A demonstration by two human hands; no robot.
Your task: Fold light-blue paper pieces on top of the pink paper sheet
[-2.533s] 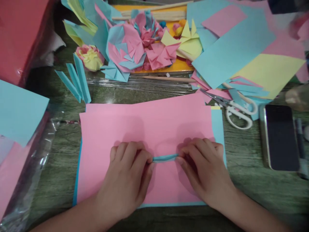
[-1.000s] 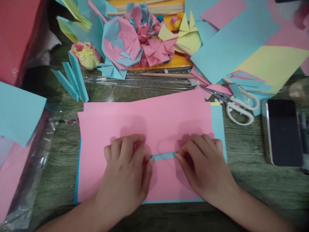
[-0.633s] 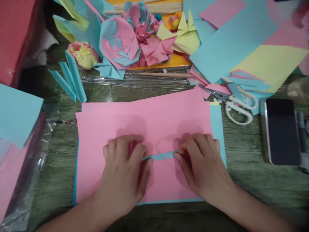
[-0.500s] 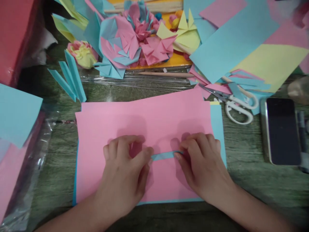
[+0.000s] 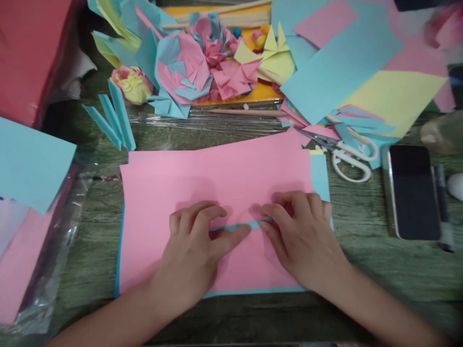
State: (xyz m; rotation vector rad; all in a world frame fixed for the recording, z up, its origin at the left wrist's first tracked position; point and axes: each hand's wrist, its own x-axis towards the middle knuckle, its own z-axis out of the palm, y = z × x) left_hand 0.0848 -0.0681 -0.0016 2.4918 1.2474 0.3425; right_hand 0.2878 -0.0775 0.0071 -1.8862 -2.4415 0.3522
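A narrow blue paper strip (image 5: pixel 255 224) lies across pink paper sheets (image 5: pixel 166 183), between my two hands. My left hand (image 5: pixel 198 236) is on its left part, the thumb stretched along the strip and the other fingers curled just above it. The right end is pinched between thumb and forefinger of my right hand (image 5: pixel 302 231). Both ends of the strip are partly hidden by my fingers. Blue sheets (image 5: pixel 320 178) show from under the pink ones.
Behind the sheets are thin wires (image 5: pixel 217 123), folded paper flowers (image 5: pixel 235 74) and folded blue strips (image 5: pixel 114 118). White-handled scissors (image 5: pixel 349 164), a phone (image 5: pixel 412 193) and a dark pen (image 5: pixel 444 207) sit to the right. Plastic-wrapped paper (image 5: pixel 32 260) lies left.
My left thumb has slid right along the strip and straightened out. My right hand keeps its pinch on the right end. The whole view has shifted slightly.
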